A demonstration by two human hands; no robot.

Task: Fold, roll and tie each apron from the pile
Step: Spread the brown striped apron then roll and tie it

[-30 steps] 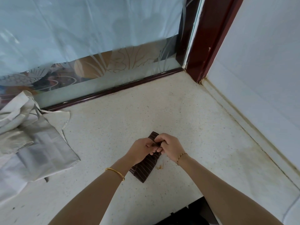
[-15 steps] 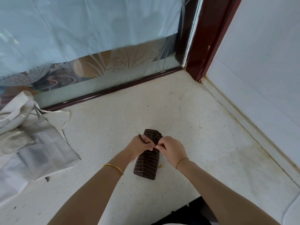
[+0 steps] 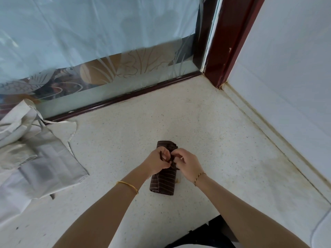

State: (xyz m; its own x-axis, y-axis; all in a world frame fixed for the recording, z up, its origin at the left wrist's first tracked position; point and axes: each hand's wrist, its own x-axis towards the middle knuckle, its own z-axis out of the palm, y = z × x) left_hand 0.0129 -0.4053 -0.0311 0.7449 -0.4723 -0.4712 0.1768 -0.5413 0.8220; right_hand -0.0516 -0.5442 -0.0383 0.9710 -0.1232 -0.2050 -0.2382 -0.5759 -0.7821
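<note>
Brown roll [image 3: 163, 181] lying at centre of frame on counter [image 3: 206, 131], long axis running up-down. Left hand [image 3: 158, 161] and right hand [image 3: 186, 162] meeting over its upper half, each pinching end of dark tie [image 3: 172, 161], fingers pressed together on cord. Likely knotting step. Cloth looking soft, light, springy; thin tie apt to slip, so gripping near knot seems best. Pale pile [image 3: 32, 154] waiting at left edge.
</note>
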